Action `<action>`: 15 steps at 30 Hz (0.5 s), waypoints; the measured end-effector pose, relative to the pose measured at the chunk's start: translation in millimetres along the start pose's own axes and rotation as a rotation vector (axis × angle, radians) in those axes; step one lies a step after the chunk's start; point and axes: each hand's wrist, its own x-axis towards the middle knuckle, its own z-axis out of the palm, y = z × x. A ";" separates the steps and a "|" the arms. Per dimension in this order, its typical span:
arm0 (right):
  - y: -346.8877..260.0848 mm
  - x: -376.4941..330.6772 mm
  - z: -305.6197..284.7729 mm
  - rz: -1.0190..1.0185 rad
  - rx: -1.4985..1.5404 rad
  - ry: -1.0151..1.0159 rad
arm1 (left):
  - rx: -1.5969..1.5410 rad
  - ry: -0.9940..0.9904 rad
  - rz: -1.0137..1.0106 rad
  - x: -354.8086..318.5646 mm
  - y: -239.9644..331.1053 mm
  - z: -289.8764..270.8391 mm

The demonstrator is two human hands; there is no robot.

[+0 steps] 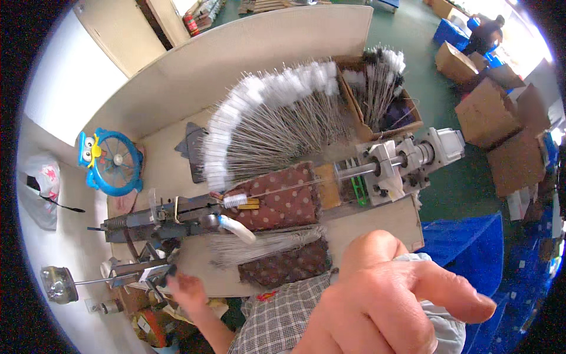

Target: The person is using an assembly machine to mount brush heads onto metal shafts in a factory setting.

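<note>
My right hand is raised close to the camera, one finger stretched out to the right and the others bent; nothing shows in it. My left hand, smeared by motion, is beside the dark-handled lever fixture at the bench's near left edge; its fingers are unclear. On the bench lies a long metal twisting machine. A small white-bristled wire brush lies along it, beside a brown dotted cloth. Loose thin wires lie in front, above a second dotted cloth.
Many white-tufted wire brushes fan out behind the machine. A cardboard box holds more brushes. A metal motor unit stands at the right end. A blue owl-shaped wheel stands left. Blue cloth hangs right; another person is far off.
</note>
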 end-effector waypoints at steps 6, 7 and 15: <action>9.2 7.4 3.4 0.209 0.165 0.164 | 0.324 0.574 0.664 27.3 78.4 -90.8; 11.1 8.9 0.9 0.219 0.159 0.151 | 0.289 0.671 0.612 32.0 83.7 -95.1; 24.8 6.8 -40.6 0.282 0.148 0.085 | 0.706 0.717 0.676 34.4 30.7 -95.8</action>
